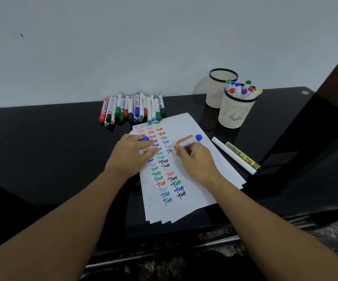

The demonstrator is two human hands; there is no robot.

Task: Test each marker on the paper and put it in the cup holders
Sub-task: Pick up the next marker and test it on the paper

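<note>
Judging by the sheet, roughly half the job was done at this point. The paper [194, 185] was already covered in two-and-a-bit columns of colourful "Test" scribbles, and the nearer cup holder [235, 113] was stuffed with a bunch of capped markers, orange, purple, blue, green and yellow ends poking up. The farther cup holder [217, 88] behind it looked empty, though its bottom couldn't really be seen.

A blue marker [190, 142] was gripped in the right hand [196, 161], tip down on the sheet next to the scribbles, so a test stroke was apparently being made. The left hand [132, 154] was pressed on the paper to hold it flat, with the blue cap [144, 138] pinched in its fingers.

Plenty was left: a row of untested markers [132, 107] was lined up along the wall behind the paper. Two more markers [238, 155] were lying on the black table [42, 138] just right of the sheet, and whether those were rejects couldn't be told.
</note>
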